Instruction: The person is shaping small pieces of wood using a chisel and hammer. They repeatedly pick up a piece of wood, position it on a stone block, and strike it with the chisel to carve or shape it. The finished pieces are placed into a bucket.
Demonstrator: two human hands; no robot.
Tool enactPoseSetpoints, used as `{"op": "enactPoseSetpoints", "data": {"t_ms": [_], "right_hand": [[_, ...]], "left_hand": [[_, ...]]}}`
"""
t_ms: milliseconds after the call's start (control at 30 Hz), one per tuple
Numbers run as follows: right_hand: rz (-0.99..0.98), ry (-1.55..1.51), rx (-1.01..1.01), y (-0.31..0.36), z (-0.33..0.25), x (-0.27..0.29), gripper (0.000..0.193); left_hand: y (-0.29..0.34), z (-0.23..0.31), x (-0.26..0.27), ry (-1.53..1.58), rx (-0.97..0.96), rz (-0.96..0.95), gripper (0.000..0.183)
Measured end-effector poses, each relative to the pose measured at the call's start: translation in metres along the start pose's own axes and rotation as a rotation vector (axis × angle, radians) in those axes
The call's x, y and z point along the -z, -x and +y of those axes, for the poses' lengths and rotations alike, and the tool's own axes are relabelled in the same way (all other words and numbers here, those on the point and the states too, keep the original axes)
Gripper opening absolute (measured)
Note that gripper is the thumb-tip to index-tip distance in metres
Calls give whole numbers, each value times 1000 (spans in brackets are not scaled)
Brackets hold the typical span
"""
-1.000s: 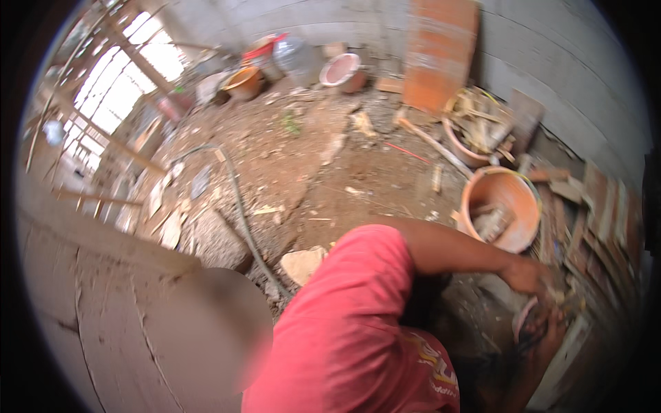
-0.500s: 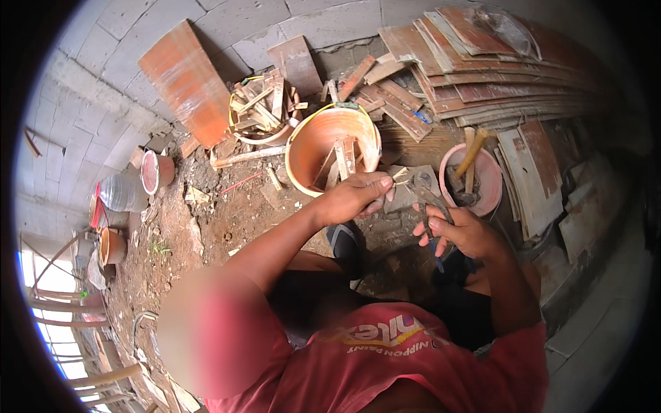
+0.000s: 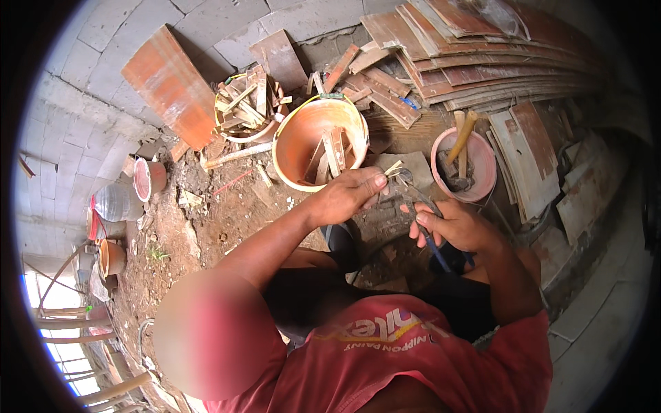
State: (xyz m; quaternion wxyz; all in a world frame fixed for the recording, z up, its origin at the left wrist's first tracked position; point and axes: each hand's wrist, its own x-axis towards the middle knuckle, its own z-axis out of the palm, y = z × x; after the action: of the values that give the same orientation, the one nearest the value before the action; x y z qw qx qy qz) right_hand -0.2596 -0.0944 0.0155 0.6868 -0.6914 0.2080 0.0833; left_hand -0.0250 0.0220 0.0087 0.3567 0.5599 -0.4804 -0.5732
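My left hand pinches a small splintered piece of wood, its pale frayed end sticking out past the fingertips. My right hand grips a pair of dark metal pincers with blue handles. The pincers' jaws are up against the wood by the left fingertips; whether they bite on anything is too small to tell. Just beyond my left hand stands an orange bucket with several wood strips inside.
Behind it to the left, another bucket is heaped with wood scraps. A pink bucket at right holds a wooden-handled tool. Stacked boards lie at the back right; an orange board leans on the block wall.
The pincers' jaws have come nearer to the wood piece in my left hand, and the handles have swung slightly. The whole view has shifted a little.
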Motion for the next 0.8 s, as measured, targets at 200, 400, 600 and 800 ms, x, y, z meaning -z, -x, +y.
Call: {"op": "enactPoseSetpoints", "data": {"t_ms": [200, 400, 600, 800], "right_hand": [[2, 38, -44, 5, 3, 1, 32], [-85, -10, -244, 6, 18, -3, 33], [-203, 70, -320, 5, 20, 0, 33], [-375, 320, -333, -2, 19, 7, 36]], "left_hand": [[7, -3, 3, -307, -96, 11, 45], [18, -7, 7, -324, -25, -93, 37], [26, -6, 8, -485, 33, -205, 36], [20, -7, -1, -728, -11, -339, 31]]}}
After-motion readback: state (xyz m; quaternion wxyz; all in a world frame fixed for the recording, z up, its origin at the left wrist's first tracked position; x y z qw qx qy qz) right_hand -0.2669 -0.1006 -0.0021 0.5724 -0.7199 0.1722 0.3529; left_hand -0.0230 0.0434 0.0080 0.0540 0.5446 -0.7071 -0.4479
